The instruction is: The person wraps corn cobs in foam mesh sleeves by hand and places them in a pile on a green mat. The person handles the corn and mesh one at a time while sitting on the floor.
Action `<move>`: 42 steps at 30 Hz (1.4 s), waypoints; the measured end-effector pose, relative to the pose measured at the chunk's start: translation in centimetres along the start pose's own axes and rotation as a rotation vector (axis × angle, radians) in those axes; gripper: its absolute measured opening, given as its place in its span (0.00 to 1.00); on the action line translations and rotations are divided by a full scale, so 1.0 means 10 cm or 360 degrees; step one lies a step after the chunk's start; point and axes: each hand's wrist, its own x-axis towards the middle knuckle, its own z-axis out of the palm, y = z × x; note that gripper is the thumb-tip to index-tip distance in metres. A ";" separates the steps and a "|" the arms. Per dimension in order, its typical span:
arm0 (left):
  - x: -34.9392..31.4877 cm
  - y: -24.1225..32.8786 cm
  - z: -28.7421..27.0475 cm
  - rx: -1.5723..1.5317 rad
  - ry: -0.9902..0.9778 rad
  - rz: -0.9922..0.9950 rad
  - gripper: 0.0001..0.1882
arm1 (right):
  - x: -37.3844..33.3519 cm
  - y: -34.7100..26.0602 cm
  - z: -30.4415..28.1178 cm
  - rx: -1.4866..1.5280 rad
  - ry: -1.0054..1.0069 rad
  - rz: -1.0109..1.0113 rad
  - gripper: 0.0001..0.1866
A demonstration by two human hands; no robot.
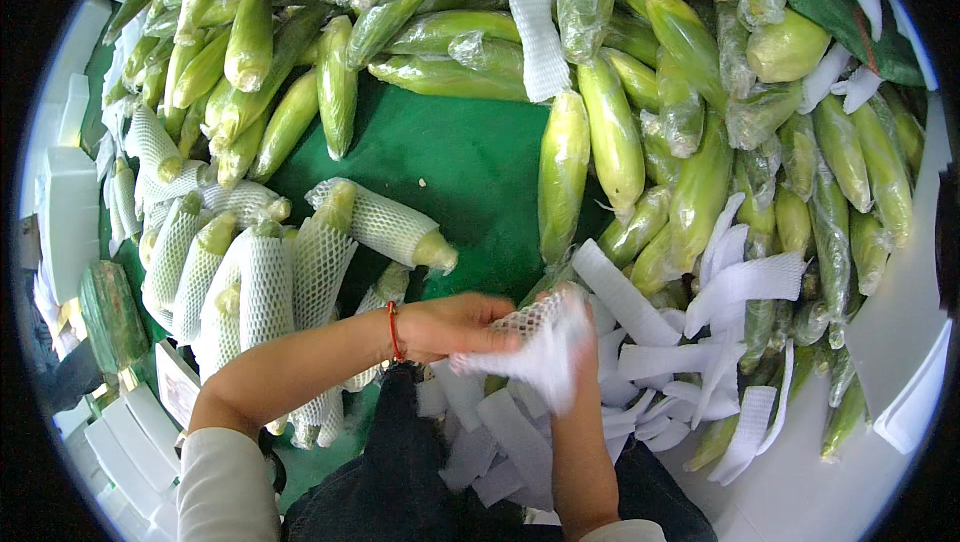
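Observation:
A white foam net sleeve (545,337), partly blurred, is between my hands over my lap. My left hand (455,327), with a red bracelet at the wrist, closes on the sleeve's left side, thumb across it. On the other side my right hand (583,314) touches the sleeve; its fingers are hidden by the net and smeared by motion. Whether anything is inside the sleeve, I cannot tell. Just below and to the right lies a heap of flat white foam sleeves (680,347). To the left, several corn cobs in white nets (265,277) lie side by side.
Plastic-wrapped green corn cobs (610,132) are piled along the far side and the right of the green table surface (450,162). One loose foam sleeve (538,27) rests on the far pile. White foam trays (130,442) and a wrapped dark green vegetable (112,317) stand at the left.

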 end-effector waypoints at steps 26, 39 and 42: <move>0.18 0.31 0.07 0.0771 0.0810 0.0746 0.18 | 0.26 0.11 0.38 -0.0907 0.0310 -0.1184 0.09; 0.12 0.27 0.09 0.0831 0.1063 0.0880 0.10 | 0.25 0.08 0.51 -0.0728 0.0511 -0.1033 0.06; 0.27 -0.01 -0.08 0.0743 0.1236 0.0980 0.08 | 0.29 0.07 0.49 -0.0587 0.0476 -0.0992 0.09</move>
